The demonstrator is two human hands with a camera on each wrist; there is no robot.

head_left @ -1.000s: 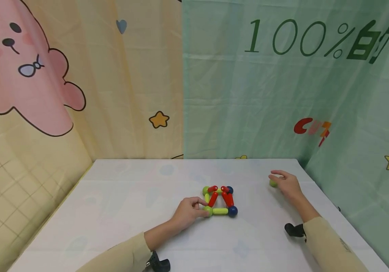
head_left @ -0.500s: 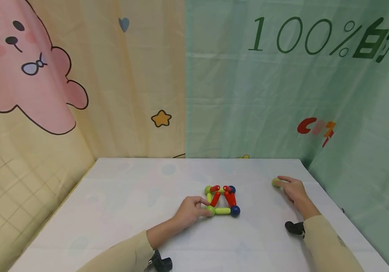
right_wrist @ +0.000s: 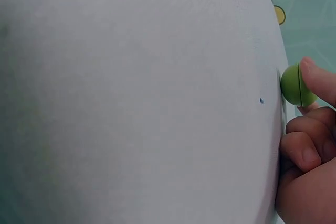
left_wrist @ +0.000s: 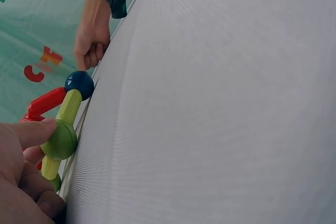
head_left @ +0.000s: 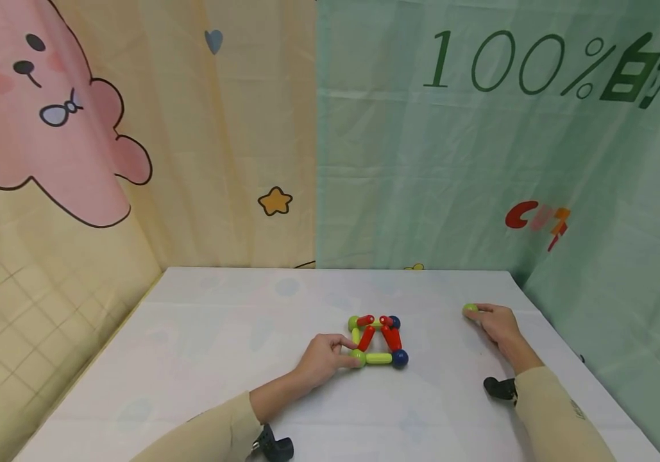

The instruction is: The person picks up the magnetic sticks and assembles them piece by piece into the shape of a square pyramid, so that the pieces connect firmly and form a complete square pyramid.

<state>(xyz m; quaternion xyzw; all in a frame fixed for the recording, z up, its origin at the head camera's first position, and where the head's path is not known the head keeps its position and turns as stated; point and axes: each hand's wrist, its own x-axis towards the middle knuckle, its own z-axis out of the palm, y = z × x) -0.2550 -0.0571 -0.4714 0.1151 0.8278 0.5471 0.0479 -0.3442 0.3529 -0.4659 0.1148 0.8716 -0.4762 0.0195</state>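
On the white table stands a small frame of ball-and-rod building pieces. Its near side is a yellow-green rod (head_left: 378,359) between a green ball (head_left: 358,357) and a dark blue ball (head_left: 400,359). Several red rods (head_left: 367,338) lean up from the corners, and another green ball (head_left: 353,323) and blue ball (head_left: 395,322) mark the far side. My left hand (head_left: 321,360) pinches the near green ball, seen close in the left wrist view. Off to the right, my right hand (head_left: 499,326) pinches a loose green ball (right_wrist: 293,85) between thumb and finger, close to the tabletop.
The white-covered table (head_left: 237,333) meets a cream curtain (head_left: 220,160) and a green curtain (head_left: 410,179) at the back. Each forearm carries a dark wrist camera (head_left: 499,387). A small dark speck (right_wrist: 261,100) shows on the cloth.
My right hand's fingers have come down from above the loose green ball and now grip it from the right. My left hand stays on the frame's corner; the head view has shifted slightly.
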